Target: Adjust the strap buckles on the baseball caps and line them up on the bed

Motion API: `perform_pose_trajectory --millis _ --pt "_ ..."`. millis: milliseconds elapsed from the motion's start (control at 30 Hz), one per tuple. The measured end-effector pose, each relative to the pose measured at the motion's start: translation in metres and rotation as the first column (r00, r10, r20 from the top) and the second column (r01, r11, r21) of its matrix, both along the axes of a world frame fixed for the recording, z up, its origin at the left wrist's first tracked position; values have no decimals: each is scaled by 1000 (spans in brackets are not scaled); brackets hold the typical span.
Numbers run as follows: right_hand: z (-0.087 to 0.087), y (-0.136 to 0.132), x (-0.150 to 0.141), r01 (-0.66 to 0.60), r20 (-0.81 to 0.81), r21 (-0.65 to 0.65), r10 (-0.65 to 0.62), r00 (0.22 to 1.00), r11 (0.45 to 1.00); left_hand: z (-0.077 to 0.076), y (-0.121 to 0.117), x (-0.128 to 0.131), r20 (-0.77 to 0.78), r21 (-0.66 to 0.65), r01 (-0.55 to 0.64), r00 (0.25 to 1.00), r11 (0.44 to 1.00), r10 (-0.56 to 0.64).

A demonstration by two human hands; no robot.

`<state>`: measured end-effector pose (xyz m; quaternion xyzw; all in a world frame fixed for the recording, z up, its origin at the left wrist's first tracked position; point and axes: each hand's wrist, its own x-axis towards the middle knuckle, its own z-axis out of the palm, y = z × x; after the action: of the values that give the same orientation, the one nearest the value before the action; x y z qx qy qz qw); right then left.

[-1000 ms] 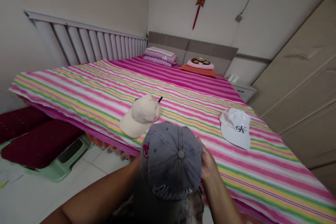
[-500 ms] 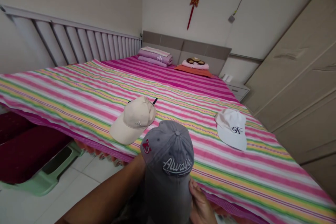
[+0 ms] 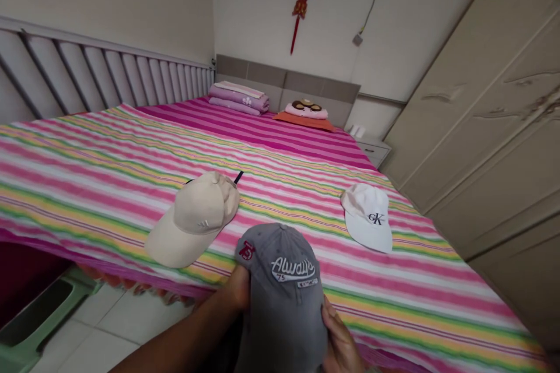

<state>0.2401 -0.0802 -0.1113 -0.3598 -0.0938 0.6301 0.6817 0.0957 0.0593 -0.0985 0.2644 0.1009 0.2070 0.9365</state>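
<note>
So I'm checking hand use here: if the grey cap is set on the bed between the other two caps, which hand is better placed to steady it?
Probably the left hand: it grips the grey cap by its crown side, nearer the bed.

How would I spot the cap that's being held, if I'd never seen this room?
Start at the big bed with the striped pink, yellow and green cover and look to its near edge. Between the beige cap and the white cap with a black logo, both hands grip a faded grey cap, the only one stitched "Always" in white.

"Always" and "75" on grey cap (image 3: pixel 284 291); "CK" on white cap (image 3: pixel 368 217).
</note>
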Motion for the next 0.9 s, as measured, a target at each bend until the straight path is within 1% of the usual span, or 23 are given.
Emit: perform_pose_trajectory --millis 67,100,133,167,200,233,300,367,400,433,467,500,533,600,700,767,833,900 --pt "7 11 14 7 15 16 -7 1000 1000 -16 1 3 2 -116 40 999 992 -40" --pt "11 19 22 7 21 32 -8 1000 999 -21 4 4 0 -163 27 1000 986 -27" --pt "16 27 30 10 29 53 -12 999 999 -22 9 5 -4 -195 -7 1000 981 7" --pt "22 37 39 18 42 77 -21 999 997 -20 16 7 -7 -211 -56 998 976 56" --pt "28 48 47 30 61 106 -37 997 994 -14 24 11 -4 -214 -108 994 971 109" --pt "35 60 55 45 80 131 -56 995 990 -5 33 15 4 -207 -150 988 967 155" --pt "50 86 70 93 110 187 -115 987 978 19 53 30 29 -166 -175 983 970 182" --pt "66 113 85 140 140 245 -178 974 959 43 74 50 71 -81 -185 979 979 191" --pt "73 126 91 163 162 275 -213 964 948 54 84 62 101 -16 -220 970 975 221" --pt "78 138 98 192 193 297 -256 947 936 61 95 74 109 51 -253 963 966 246" --pt "82 149 104 224 225 307 -299 927 925 65 104 87 83 100 -283 958 954 275" --pt "82 158 110 255 254 308 -337 906 917 66 113 98 23 134 -315 949 940 315" --pt "80 167 116 284 281 293 -366 887 913 63 121 109 -64 156 -334 936 929 347" --pt "66 180 125 320 324 213 -375 868 923 48 133 128 -196 165 -338 910 927 367" --pt "29 189 135 340 394 -17 -307 866 940 15 141 144 -359 175 -328 857 928 370" --pt "6 190 138 349 438 -154 -253 863 924 -2 142 149 -428 198 -330 818 923 384" --pt "-9 188 140 348 476 -235 -205 855 907 -10 142 151 -474 229 -333 783 915 404" --pt "-15 187 142 348 518 -265 -172 838 899 -11 143 152 -513 266 -329 747 906 423"
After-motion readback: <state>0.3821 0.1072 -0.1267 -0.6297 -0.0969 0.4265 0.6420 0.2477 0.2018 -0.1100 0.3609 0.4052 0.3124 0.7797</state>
